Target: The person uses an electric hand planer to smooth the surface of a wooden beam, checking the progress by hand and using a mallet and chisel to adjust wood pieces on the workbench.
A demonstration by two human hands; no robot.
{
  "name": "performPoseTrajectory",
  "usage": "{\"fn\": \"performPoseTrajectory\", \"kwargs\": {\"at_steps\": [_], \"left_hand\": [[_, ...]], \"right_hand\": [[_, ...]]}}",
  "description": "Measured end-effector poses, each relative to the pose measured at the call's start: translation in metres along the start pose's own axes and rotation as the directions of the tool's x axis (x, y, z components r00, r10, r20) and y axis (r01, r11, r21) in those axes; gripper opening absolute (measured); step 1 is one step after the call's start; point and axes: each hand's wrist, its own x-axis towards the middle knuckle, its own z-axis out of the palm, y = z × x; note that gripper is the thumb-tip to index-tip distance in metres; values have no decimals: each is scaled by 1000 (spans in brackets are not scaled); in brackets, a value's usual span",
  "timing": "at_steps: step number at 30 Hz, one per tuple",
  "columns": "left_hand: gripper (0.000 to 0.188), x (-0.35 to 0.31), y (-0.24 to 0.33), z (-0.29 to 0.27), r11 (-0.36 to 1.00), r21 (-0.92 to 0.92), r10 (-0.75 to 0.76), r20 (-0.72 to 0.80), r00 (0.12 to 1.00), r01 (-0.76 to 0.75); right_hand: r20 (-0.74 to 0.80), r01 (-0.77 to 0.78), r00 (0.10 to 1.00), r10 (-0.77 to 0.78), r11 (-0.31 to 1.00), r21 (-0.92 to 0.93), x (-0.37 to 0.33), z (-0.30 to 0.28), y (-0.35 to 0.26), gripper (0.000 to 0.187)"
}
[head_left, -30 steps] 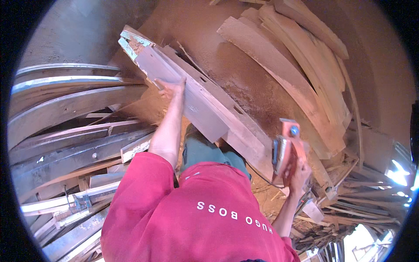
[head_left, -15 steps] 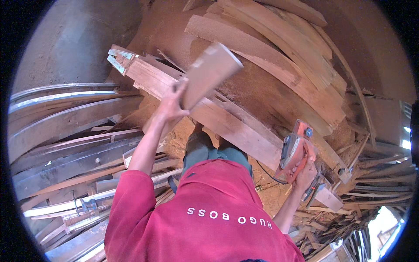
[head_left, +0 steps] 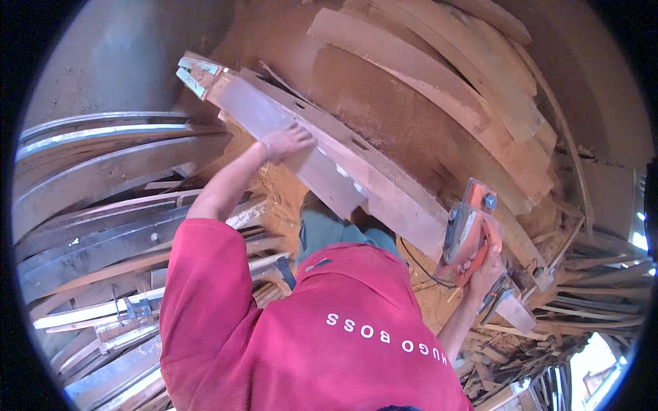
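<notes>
My left hand (head_left: 288, 142) is laid across a flat wooden board (head_left: 240, 103), its fingers reaching to the board's far edge and gripping it. The board is slightly blurred and lies lengthwise along a long wooden beam (head_left: 397, 198), slanting from upper left to lower right. On the right, my right hand (head_left: 485, 268) is closed round the handle of an orange electric planer (head_left: 473, 229) with a dark knob. The planer is tipped on its side at the beam's near right end. A dark cord hangs from it.
Several curved planks (head_left: 439, 96) are heaped on the sawdust at the far right. Long stacked boards (head_left: 103, 175) fill the left side. A pale blue-green clamp-like piece (head_left: 192, 79) sits at the beam's far left end. Scrap wood (head_left: 493, 363) lies at the lower right.
My left hand has brought the board down from a raised, tilted position to lie along the beam. The planer in my right hand has hardly moved.
</notes>
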Motion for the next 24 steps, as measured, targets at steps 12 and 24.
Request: {"fn": "performPoseTrajectory", "kwargs": {"at_steps": [12,24], "left_hand": [[108,-28,116,147,-21,-998,-998,18,-57,51],[73,2,220,90,-634,-256,-749,438,497,-730]], "right_hand": [[255,230,951,-173,950,-213,39,23,8,47],[449,296,878,-166,925,-239,29,60,-10,50]]}}
